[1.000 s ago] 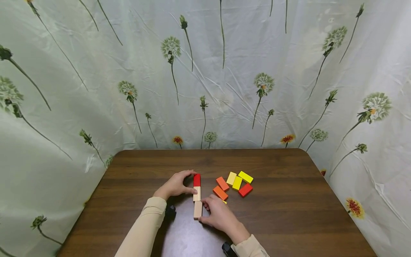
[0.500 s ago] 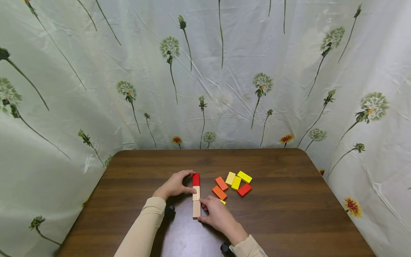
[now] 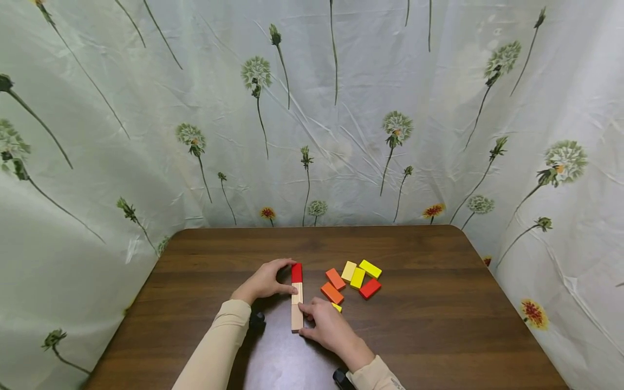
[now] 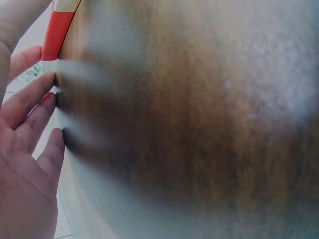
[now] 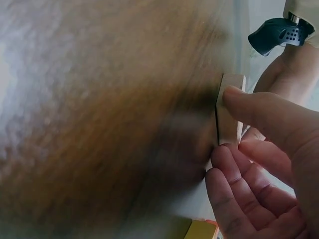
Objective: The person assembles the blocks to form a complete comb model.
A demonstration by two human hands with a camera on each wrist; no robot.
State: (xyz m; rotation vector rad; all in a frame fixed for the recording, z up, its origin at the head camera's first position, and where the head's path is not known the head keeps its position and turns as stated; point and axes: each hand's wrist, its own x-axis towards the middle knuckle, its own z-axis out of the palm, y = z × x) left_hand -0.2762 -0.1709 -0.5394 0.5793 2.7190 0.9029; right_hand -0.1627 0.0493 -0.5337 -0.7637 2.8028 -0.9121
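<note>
On the brown table a red wooden block (image 3: 297, 272), a striped plain wooden block (image 3: 297, 292) and a smooth plain wooden block (image 3: 297, 318) lie end to end in a straight row. My left hand (image 3: 264, 280) is at the row's left side, its index finger at the far end of the red block and its thumb against the striped one. In the left wrist view, its other fingers (image 4: 37, 117) rest loosely on the tabletop. My right hand (image 3: 330, 326) pinches the nearest plain block, thumb at its near end, index finger by the joint with the striped block.
Right of the row lie loose blocks: two orange (image 3: 332, 293), a pale yellow (image 3: 349, 271), two bright yellow (image 3: 370, 269), and a red one (image 3: 370, 288). Another yellow block (image 3: 337, 307) is partly hidden behind my right hand. A floral curtain (image 3: 312, 108) hangs behind the table.
My right hand has shifted the nearest plain block slightly left, into line with the other two. My left hand has stayed in place at the row.
</note>
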